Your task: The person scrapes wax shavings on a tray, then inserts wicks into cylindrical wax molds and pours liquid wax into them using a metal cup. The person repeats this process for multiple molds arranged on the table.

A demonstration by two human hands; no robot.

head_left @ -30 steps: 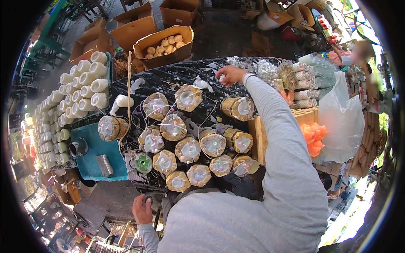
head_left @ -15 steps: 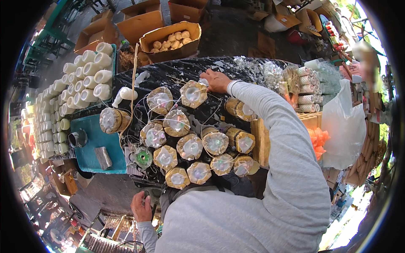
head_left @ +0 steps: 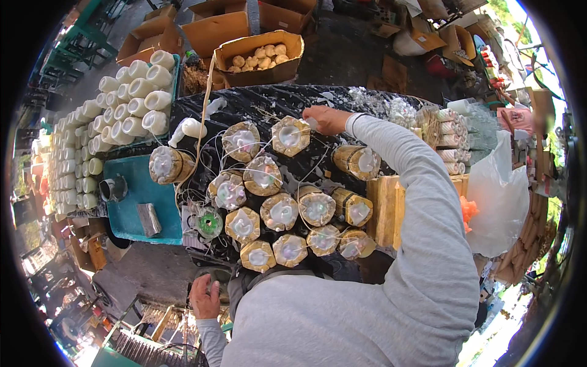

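At the far side of the black-covered worktop (head_left: 263, 98), the right hand (head_left: 327, 120) is found just right of a six-sided bundle (head_left: 291, 136) that presents its pale-filled end to the camera. The bundle's long axis appears upright, running roughly along the line of sight. Fingertips are drawn closed on what appears a small whitish piece (head_left: 312, 123), which sits between the hand and the bundle's rim; whether it touches the rim cannot be determined. The right hand is clearly the nearer of the two. Its arm reaches out over the worktop, back of the hand uppermost, fingers directed left. A second bundle (head_left: 356, 162), near the right wrist on the near side, shows its flank and is tilted or lying. The left hand (head_left: 205, 296) hangs short of the worktop's near edge, well apart from these items, fingers loosely curled; whether it grips anything cannot be told.
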